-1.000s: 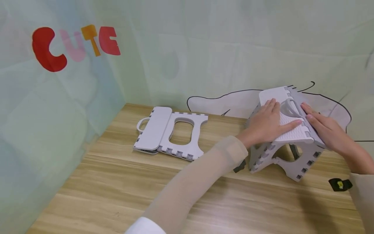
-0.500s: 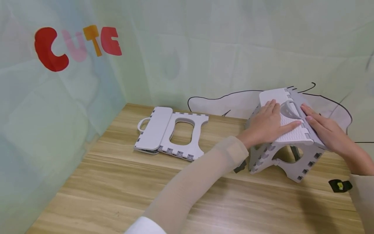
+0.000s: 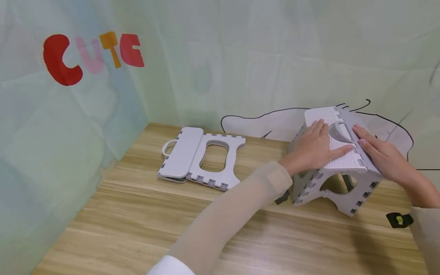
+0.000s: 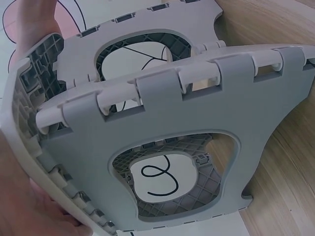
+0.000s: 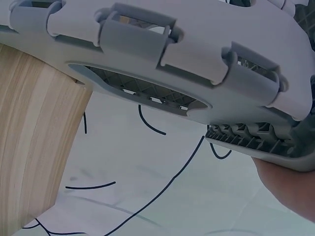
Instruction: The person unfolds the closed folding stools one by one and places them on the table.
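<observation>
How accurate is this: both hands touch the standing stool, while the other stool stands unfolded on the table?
Not quite: the head view shows the other stool lying folded flat on the table. The left hand and right hand do touch the standing stool.

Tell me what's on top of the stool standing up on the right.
On the stool, the left hand rests on the white half and the right hand on the grey half, with a handle between them. The surface under the hands is hidden.
</observation>
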Demonstrator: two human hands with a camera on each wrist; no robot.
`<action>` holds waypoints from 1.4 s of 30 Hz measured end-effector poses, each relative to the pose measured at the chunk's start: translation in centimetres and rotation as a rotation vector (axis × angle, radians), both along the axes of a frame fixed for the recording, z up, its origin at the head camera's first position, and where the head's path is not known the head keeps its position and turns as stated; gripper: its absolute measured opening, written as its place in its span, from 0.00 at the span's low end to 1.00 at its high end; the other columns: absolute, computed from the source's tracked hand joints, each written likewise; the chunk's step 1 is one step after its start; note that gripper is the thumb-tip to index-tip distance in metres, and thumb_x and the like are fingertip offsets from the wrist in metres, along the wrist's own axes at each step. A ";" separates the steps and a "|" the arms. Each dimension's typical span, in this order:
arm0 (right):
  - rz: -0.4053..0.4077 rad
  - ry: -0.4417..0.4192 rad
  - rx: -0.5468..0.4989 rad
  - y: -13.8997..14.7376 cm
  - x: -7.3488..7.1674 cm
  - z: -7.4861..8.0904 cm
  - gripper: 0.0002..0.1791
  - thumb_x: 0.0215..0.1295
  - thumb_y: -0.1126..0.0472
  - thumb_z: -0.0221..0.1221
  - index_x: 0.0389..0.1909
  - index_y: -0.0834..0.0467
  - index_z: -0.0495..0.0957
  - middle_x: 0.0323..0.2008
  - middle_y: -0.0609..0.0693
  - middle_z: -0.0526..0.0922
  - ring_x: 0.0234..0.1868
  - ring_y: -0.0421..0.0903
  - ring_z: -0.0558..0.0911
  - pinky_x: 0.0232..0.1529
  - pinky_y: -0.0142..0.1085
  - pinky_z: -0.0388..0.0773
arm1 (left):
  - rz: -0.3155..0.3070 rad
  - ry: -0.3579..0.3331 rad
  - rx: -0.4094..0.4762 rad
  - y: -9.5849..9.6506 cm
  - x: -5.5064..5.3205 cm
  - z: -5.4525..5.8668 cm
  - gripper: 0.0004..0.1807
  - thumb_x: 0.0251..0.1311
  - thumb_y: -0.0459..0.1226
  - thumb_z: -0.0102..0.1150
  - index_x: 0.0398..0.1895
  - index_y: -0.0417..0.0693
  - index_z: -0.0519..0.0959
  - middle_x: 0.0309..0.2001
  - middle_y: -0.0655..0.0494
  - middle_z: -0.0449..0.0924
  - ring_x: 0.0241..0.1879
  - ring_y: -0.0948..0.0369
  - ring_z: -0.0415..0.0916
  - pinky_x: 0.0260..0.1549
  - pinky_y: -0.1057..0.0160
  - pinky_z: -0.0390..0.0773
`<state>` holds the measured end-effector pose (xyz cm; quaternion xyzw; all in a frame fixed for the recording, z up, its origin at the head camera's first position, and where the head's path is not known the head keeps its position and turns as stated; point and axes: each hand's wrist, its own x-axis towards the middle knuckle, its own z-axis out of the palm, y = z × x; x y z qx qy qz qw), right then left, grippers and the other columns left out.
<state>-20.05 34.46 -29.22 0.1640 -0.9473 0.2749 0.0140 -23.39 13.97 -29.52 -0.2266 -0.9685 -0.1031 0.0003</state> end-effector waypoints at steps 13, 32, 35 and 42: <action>-0.008 0.004 0.050 -0.1 -0.1 -0.1 0.30 0.83 0.52 0.32 0.80 0.53 0.41 0.78 0.60 0.39 0.74 0.71 0.40 0.60 0.77 0.44 | -0.008 0.024 -0.060 0.3 0.1 0.1 0.53 0.63 0.75 0.20 0.81 0.50 0.43 0.80 0.60 0.37 0.77 0.67 0.30 0.69 0.72 0.32; -0.013 0.000 0.100 -0.7 -0.5 -0.2 0.31 0.83 0.52 0.32 0.80 0.56 0.40 0.78 0.62 0.38 0.76 0.66 0.37 0.66 0.71 0.37 | -0.002 0.036 -0.082 0.2 -0.4 0.2 0.55 0.61 0.76 0.23 0.81 0.50 0.43 0.80 0.61 0.39 0.77 0.67 0.32 0.69 0.72 0.31; -0.017 -0.005 0.113 -0.7 -0.5 -0.3 0.31 0.83 0.52 0.33 0.79 0.56 0.40 0.77 0.62 0.37 0.76 0.66 0.37 0.65 0.72 0.37 | 0.002 0.030 -0.094 0.3 -0.5 0.2 0.55 0.60 0.76 0.22 0.81 0.50 0.43 0.80 0.61 0.38 0.77 0.67 0.32 0.70 0.72 0.31; -0.019 -0.020 0.146 -0.8 -0.6 -0.2 0.31 0.83 0.51 0.33 0.79 0.56 0.40 0.77 0.63 0.37 0.75 0.68 0.38 0.63 0.75 0.39 | 0.008 0.014 -0.104 0.2 -0.4 0.2 0.55 0.60 0.77 0.22 0.81 0.50 0.43 0.80 0.61 0.37 0.76 0.67 0.31 0.69 0.72 0.31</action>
